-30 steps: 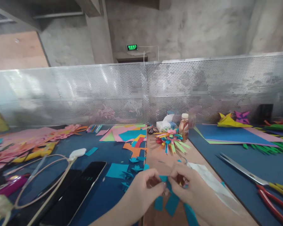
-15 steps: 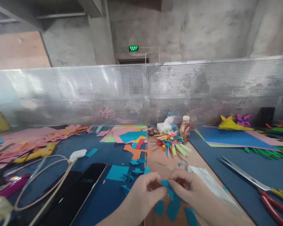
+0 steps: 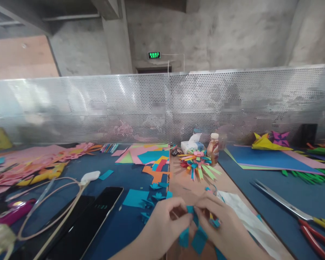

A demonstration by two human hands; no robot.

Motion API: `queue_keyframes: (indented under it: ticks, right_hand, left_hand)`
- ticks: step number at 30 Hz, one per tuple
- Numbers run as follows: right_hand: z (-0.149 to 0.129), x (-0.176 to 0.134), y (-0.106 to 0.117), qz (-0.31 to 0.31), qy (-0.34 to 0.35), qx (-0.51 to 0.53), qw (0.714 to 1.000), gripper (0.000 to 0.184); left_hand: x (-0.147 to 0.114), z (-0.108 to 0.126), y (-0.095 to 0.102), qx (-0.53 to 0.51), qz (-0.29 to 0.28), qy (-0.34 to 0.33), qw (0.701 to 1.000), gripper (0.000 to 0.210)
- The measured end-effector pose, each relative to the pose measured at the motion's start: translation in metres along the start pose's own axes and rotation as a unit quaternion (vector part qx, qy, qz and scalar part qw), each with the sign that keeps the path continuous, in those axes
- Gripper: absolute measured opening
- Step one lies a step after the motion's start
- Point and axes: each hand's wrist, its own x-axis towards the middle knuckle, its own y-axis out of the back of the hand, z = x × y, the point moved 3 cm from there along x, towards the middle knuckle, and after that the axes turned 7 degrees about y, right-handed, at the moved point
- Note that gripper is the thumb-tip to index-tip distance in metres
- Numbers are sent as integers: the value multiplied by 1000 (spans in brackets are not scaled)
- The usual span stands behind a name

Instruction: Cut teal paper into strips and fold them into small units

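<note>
Low in the middle of the head view, my left hand [image 3: 169, 220] and my right hand [image 3: 219, 222] pinch a small piece of blue paper [image 3: 190, 209] between thumbs and fingers. The fingertips partly hide its shape. Just below the hands lie loose blue paper pieces [image 3: 199, 241] on the brown board [image 3: 176, 249]. Beside my left hand are several small folded blue paper shapes [image 3: 157, 196] and a flat blue sheet [image 3: 136, 198]. A small bit of blue and yellow shows by my right hand's fingers, too blurred to name.
To the right lie scissors [image 3: 292, 207] with red and yellow handles, near a white tissue [image 3: 241, 211]. A colourful paper flower [image 3: 197, 162], a tissue box [image 3: 189, 146] and a bottle [image 3: 213, 148] stand farther back. At left are a phone [image 3: 97, 213] and a looped cable [image 3: 78, 195].
My hands stay nearly in place, still pinching the blue paper. My right hand's fingers have shifted slightly, and the held paper shows less between the fingertips.
</note>
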Motion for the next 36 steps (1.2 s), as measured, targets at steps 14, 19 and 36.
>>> queue_keyframes:
  ticks: [14,19,36]
  right_hand:
    - [8,6,1,-4,-96,86,992,20]
    - [2,7,3,6,-82,82,993,22]
    - [3,-5,-10,69,86,-186,976,18]
  left_hand:
    - [6,-7,1,-36,6,8,999,17]
    - [3,-7,1,-40,10,8,999,18]
    - [2,-4,-1,-25,11,-3,1000,16]
